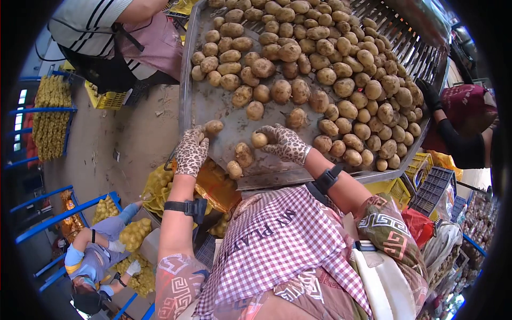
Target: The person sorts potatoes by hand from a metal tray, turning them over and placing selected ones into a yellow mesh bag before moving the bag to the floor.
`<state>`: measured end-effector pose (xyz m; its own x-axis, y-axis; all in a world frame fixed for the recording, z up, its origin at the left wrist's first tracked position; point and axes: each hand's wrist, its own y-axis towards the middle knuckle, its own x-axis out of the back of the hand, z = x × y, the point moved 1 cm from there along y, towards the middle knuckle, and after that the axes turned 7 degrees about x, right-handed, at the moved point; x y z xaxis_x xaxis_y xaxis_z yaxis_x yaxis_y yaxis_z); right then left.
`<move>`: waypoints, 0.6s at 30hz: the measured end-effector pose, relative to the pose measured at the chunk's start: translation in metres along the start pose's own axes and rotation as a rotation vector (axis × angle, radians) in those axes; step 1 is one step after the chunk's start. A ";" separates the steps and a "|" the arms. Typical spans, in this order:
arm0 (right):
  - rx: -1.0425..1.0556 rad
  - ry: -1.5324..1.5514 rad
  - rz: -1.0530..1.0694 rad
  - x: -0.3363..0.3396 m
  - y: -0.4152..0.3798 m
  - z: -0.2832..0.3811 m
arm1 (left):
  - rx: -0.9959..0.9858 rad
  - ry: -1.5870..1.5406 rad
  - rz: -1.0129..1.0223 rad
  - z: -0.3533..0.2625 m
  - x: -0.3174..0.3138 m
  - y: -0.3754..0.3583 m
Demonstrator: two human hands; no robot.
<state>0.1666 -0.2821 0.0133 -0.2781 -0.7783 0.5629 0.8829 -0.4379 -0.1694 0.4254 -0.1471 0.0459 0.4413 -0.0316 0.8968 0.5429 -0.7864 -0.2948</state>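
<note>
Both my hands wear leopard-print gloves over a metal sorting table (234,120) heaped with potatoes. My left hand (192,153), at the table's left edge, has its fingertips closed on a potato (214,127). Between the thumb and fingers of my right hand (286,144) is a small round potato (259,140). Two more potatoes, one knobbly (244,154) and one smaller (234,169), lie between my hands near the front edge. Just beyond my right hand sits a dirt-covered potato (296,118).
An orange and yellow mesh bag (216,184) hangs below the front edge. Co-workers stand at the table's left, in a striped sleeve (96,21), and right, with a black glove (429,95). Lower left, another person (101,250) handles bagged potatoes (135,234). Crates (434,186) stand at right.
</note>
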 end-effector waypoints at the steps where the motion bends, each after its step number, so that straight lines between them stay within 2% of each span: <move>1: 0.060 0.038 -0.026 -0.006 -0.006 -0.012 | 0.030 0.035 0.010 -0.001 0.002 -0.006; 2: 0.059 0.043 -0.008 -0.013 -0.014 -0.025 | 0.046 0.032 0.017 0.005 -0.003 -0.011; 4: -0.172 0.653 -0.211 -0.020 -0.031 -0.048 | -0.049 -0.024 -0.047 0.014 -0.015 -0.020; 6: -0.287 0.788 -0.264 0.001 -0.044 -0.051 | -0.013 0.009 -0.037 -0.003 -0.015 -0.031; 7: -0.320 1.048 -0.252 0.003 -0.051 -0.055 | -0.059 -0.023 -0.010 -0.010 -0.017 -0.033; 10: -0.311 0.947 -0.200 0.008 -0.057 -0.046 | -0.088 -0.040 0.073 -0.041 -0.025 -0.036; 12: -0.355 0.977 -0.188 0.002 -0.052 -0.044 | -0.240 -0.015 0.072 -0.063 -0.034 -0.040; 13: -0.334 1.037 -0.190 -0.002 -0.048 -0.040 | -0.239 -0.013 0.071 -0.072 -0.038 -0.045; 14: -0.315 1.100 -0.193 -0.006 -0.046 -0.036 | -0.363 0.035 0.113 -0.083 -0.043 -0.055; 15: -0.228 0.907 -0.169 -0.015 -0.035 -0.044 | -0.484 0.083 0.159 -0.092 -0.047 -0.066; 16: -0.228 0.915 -0.163 -0.022 -0.029 -0.052 | -0.508 0.152 0.268 -0.099 -0.048 -0.081; 18: -0.207 0.706 -0.133 -0.027 -0.013 -0.039 | -0.427 0.173 0.547 -0.105 -0.050 -0.100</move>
<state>0.1476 -0.2730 -0.0317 -0.6159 -0.7861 -0.0525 0.7549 -0.5698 -0.3246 0.2738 -0.1318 0.0649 0.4311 -0.5602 0.7073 -0.0666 -0.8015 -0.5943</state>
